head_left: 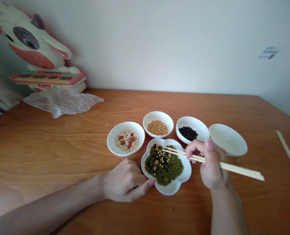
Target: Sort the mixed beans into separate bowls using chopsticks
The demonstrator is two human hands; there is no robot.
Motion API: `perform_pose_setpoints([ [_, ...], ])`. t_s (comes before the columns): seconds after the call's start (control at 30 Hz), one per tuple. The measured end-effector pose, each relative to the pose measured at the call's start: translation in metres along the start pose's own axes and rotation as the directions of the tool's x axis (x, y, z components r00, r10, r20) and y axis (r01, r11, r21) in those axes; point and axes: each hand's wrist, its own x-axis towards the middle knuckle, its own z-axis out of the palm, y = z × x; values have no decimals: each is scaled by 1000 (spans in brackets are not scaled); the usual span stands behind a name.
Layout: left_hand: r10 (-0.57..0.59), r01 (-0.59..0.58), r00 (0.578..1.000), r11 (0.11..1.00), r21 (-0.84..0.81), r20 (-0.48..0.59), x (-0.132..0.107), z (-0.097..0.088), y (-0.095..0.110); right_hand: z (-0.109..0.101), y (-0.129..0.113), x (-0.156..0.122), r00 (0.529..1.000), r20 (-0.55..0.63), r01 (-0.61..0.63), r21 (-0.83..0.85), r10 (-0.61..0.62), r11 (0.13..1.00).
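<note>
My left hand is curled at the near left rim of a white flower-shaped dish, thumb along its edge and the other fingers partly hidden. Green mung beans fill much of that dish, with black beans and yellow soybeans mixed among them. In my right hand is a pair of pale wooden chopsticks. Their tips reach down to the beans at the dish's upper middle; whether a bean is pinched between them I cannot tell.
Behind the dish stand white bowls of peanuts, soybeans and black beans. A white bowl with nothing visible inside sits to their right. A chopstick wrapper-like strip lies far right. A plastic bag and cow toy are back left.
</note>
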Motion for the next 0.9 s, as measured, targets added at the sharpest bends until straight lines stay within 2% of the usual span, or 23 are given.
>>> perform_pose_setpoints([
  [0.43, -4, 4, 1000, 1000, -1, 9, -1, 1, -2, -1, 4, -1, 999, 21, 38, 18, -38, 999],
  [0.9, 2, -2, 1000, 1000, 8, 0, 0, 1, -2, 4, -3, -1, 994, -108, 21, 3, -21, 1000],
])
